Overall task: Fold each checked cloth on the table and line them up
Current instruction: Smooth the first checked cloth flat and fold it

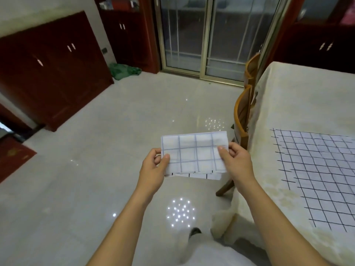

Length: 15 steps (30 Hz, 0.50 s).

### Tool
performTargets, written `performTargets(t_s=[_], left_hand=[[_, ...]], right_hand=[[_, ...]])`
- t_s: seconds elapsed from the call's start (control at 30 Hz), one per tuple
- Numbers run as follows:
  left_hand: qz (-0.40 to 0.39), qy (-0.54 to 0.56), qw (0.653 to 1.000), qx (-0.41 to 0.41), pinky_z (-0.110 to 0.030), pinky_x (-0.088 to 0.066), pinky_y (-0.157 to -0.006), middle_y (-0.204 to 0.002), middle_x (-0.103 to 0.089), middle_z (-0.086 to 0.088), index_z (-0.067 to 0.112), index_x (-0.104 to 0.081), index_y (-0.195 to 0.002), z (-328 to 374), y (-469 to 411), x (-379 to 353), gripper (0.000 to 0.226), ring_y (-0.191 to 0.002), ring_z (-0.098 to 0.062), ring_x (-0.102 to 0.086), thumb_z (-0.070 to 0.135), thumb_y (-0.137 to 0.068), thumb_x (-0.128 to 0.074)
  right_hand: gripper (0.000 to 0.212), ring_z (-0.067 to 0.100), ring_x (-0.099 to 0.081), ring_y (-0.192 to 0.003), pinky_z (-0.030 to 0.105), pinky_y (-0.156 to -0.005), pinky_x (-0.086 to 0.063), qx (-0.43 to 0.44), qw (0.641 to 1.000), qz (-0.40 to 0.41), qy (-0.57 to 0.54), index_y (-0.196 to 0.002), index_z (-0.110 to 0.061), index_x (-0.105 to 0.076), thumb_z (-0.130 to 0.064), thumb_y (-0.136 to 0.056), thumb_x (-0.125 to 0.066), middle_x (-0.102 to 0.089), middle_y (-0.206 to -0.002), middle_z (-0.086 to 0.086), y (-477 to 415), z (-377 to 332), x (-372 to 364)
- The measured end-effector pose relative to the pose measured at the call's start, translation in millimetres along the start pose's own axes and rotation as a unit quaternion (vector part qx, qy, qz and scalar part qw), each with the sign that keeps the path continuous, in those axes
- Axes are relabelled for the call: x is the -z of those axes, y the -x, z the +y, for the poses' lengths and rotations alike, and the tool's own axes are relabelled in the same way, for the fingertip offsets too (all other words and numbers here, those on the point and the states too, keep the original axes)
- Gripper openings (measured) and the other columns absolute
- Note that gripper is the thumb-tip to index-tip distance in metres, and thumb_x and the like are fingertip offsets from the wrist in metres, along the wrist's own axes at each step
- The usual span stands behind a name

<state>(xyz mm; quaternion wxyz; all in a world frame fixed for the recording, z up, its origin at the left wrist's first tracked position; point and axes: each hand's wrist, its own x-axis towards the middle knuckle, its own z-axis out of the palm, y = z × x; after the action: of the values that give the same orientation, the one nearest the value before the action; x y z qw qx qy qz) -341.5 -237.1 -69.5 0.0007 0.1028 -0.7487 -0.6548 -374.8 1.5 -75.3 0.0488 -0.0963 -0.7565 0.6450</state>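
This is looking like a dining room in a home. Dark red cabinets are lining the walls, sliding glass doors are facing glossy floor tiles, and wooden chairs are sitting along one edge of a cream-clothed table.

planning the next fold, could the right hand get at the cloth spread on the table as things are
Probably, the way looks free: nothing lies between the right hand and the spread cloth on the table. But it pinches the folded cloth, so it must let go first.
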Motion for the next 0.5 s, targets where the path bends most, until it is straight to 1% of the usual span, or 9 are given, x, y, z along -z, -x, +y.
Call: performTargets(t_s=[0.03, 0.07, 0.1, 0.13, 0.2, 0.3, 0.33, 0.43, 0.5], left_hand=[[0.005, 0.002, 1.000, -0.001, -0.046, -0.056, -0.074, -0.087, -0.063, -0.023, 0.023, -0.061, -0.100, -1, -10, 3, 0.003, -0.080, -0.015, -0.065, 0.024, -0.101, -0.058], [0.012, 0.004, 1.000, -0.001, -0.041, -0.055, -0.072, -0.083, -0.067, -0.013, 0.021, -0.060, -0.102, -2, -20, 7, 0.002, -0.078, -0.013, -0.066, 0.021, -0.102, -0.058], [0.020, 0.006, 1.000, 0.000, -0.038, -0.054, -0.071, -0.085, -0.073, -0.002, 0.020, -0.058, -0.105, -2, -31, 11, 0.003, -0.079, -0.013, -0.068, 0.019, -0.102, -0.058], [0.030, 0.006, 1.000, 0.004, -0.035, -0.055, -0.071, -0.092, -0.076, 0.003, 0.021, -0.056, -0.107, -1, -42, 17, 0.006, -0.081, -0.014, -0.070, 0.018, -0.102, -0.058], [0.063, 0.003, 0.998, 0.007, -0.036, -0.056, -0.071, -0.099, -0.077, 0.003, 0.022, -0.053, -0.110, 3, -68, 32, 0.011, -0.084, -0.016, -0.072, 0.018, -0.101, -0.058], [0.113, -0.010, 0.994, 0.002, -0.040, -0.057, -0.074, -0.096, -0.077, 0.000, 0.024, -0.051, -0.114, 15, -108, 60, 0.012, -0.082, -0.015, -0.072, 0.020, -0.103, -0.056], [0.121, -0.016, 0.992, -0.001, -0.043, -0.058, -0.076, -0.095, -0.077, -0.001, 0.025, -0.050, -0.114, 23, -123, 69, 0.012, -0.082, -0.016, -0.072, 0.021, -0.103, -0.055], [0.142, -0.026, 0.989, -0.018, -0.045, -0.058, -0.077, -0.096, -0.077, -0.004, 0.025, -0.050, -0.116, 49, -173, 87, 0.015, -0.086, -0.023, -0.073, 0.019, -0.103, -0.055], [0.149, -0.032, 0.988, -0.039, -0.043, -0.058, -0.080, -0.101, -0.076, -0.004, 0.026, -0.049, -0.121, 64, -210, 88, 0.021, -0.091, -0.024, -0.073, 0.020, -0.102, -0.056]], right_hand=[[0.006, 0.010, -0.071, -0.082, 0.030, -0.070, -0.060, -0.003, 1.000, -0.001, -0.002, -0.098, -0.022, -0.068, -0.023, -0.095, -0.064, -0.075, -0.090, -0.004, -9, 0, -6], [0.006, 0.011, -0.071, -0.083, 0.029, -0.069, -0.060, -0.005, 1.000, -0.001, -0.007, -0.099, -0.021, -0.068, -0.023, -0.094, -0.064, -0.075, -0.089, -0.004, -19, -1, -15], [0.006, 0.013, -0.072, -0.083, 0.028, -0.068, -0.059, -0.005, 1.000, -0.001, -0.015, -0.098, -0.020, -0.068, -0.021, -0.094, -0.064, -0.075, -0.089, -0.004, -29, -1, -25], [0.006, 0.014, -0.072, -0.084, 0.028, -0.069, -0.059, -0.007, 1.000, -0.004, -0.029, -0.098, -0.019, -0.069, -0.019, -0.095, -0.064, -0.076, -0.089, -0.003, -40, -2, -37], [0.007, 0.017, -0.073, -0.086, 0.032, -0.073, -0.061, -0.012, 0.998, -0.023, -0.057, -0.099, -0.018, -0.069, -0.016, -0.095, -0.063, -0.076, -0.091, 0.001, -67, -6, -67], [0.009, 0.018, -0.071, -0.085, 0.043, -0.078, -0.058, -0.016, 0.995, -0.051, -0.089, -0.098, -0.015, -0.070, -0.016, -0.096, -0.061, -0.076, -0.092, 0.004, -116, -18, -114], [0.009, 0.018, -0.070, -0.083, 0.043, -0.077, -0.058, -0.015, 0.994, -0.053, -0.098, -0.097, -0.015, -0.070, -0.016, -0.095, -0.061, -0.076, -0.092, 0.005, -133, -24, -129], [0.008, 0.011, -0.068, -0.079, 0.029, -0.069, -0.055, -0.009, 0.990, -0.060, -0.131, -0.098, -0.016, -0.070, -0.016, -0.095, -0.063, -0.076, -0.090, 0.003, -185, -45, -161], [0.009, 0.009, -0.067, -0.080, 0.024, -0.070, -0.052, -0.001, 0.988, -0.058, -0.140, -0.099, -0.018, -0.070, -0.015, -0.095, -0.063, -0.075, -0.091, 0.001, -219, -53, -170]])
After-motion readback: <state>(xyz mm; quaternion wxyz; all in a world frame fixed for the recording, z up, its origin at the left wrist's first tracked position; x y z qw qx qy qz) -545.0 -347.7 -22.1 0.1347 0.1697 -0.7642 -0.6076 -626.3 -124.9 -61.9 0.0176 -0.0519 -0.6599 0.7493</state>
